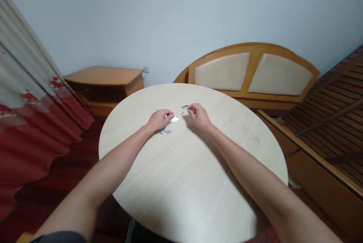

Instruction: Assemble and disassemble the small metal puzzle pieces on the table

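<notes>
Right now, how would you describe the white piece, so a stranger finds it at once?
On the round pale wooden table, look between the left hand and the right hand. The white piece lies at the left hand's fingertips, brighter than the blue-grey pieces.

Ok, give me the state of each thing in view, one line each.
Left hand: curled, fingers down.
Right hand: curled, fingers pinched, anything held hidden.
White paper-like piece: flat, beside left hand.
Grey-blue small pieces: lying loose in two small groups.
Round pale table: bearing the small pieces.
Red-and-white curtain: hanging in folds.
</notes>
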{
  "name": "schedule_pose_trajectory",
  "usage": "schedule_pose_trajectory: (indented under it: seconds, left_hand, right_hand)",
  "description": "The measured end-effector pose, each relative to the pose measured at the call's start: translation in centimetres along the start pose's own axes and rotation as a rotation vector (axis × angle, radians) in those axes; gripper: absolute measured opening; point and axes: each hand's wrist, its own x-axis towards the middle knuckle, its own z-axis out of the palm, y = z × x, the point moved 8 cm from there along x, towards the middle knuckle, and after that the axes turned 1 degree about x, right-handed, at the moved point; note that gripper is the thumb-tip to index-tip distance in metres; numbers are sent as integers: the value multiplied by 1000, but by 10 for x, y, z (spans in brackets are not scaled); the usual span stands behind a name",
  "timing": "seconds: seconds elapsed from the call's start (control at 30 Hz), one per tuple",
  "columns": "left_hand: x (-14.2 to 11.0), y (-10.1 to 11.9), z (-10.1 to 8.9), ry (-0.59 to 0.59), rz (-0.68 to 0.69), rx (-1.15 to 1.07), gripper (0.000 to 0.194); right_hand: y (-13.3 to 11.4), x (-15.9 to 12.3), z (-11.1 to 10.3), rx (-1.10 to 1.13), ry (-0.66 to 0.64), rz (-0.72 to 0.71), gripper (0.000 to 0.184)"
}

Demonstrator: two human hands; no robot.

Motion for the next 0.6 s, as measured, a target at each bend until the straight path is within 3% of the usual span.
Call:
schedule_pose_trajectory:
  seconds: [0.23,0.37,0.6]
  left_hand:
    - [-7,29,13,-53,191,-63,38]
    - [-9,34,16,-90,237,-48,34]
    - [-8,30,17,-88,200,-9,31]
  right_hand:
    - [-39,-40,16,173,-49,-135,7]
    - [-42,-39,18,187,-65,-171,11]
    - [-38,-39,20,110,-100,-197,21]
